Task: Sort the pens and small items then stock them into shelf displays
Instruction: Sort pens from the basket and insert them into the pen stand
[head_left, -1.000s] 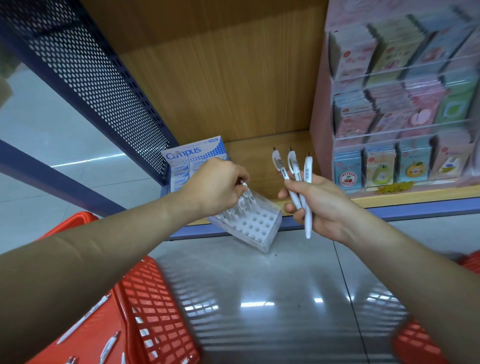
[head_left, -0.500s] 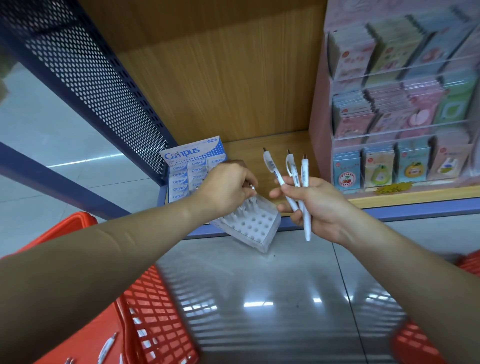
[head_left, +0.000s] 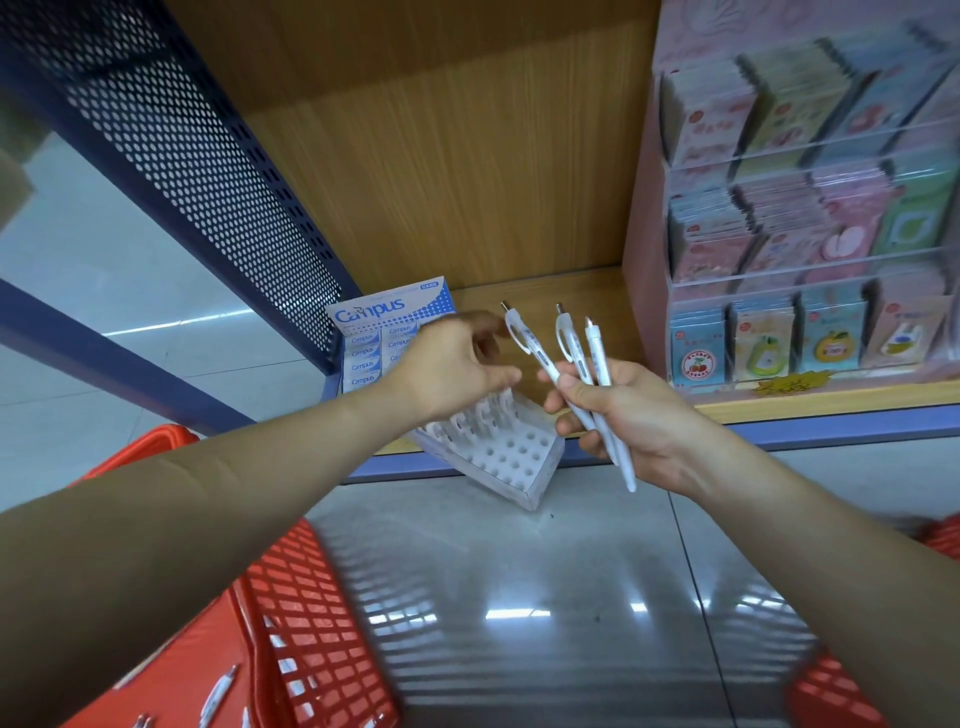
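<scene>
- Gripping three pens (head_left: 597, 353) in the right hand (head_left: 639, 415), fingers curling round the lower barrels, clip ends fanning up and apart.
- Reaching across with the left hand (head_left: 452, 369), fingers loose and spread, holding nothing; blurring at the fingertips, so not telling whether touching the leftmost pen or just short of it.
- Judging by this, stocking the holder (head_left: 519, 457): feeding pens one at a time from right hand to left, then into the holes.
- Needing next a pinch on the leftmost pen's upper barrel, sliding it free of the fan without dragging the other two, then seating it in a free hole.
- Working just above the holder, with a few seated pens (head_left: 483, 415) standing under the left palm and the near rows of holes showing free; holder seeming to overhang the shelf (head_left: 831, 400) edge.
- Leaving more loose pens (head_left: 218, 693) in the basket (head_left: 311, 623), well apart from both hands.
</scene>
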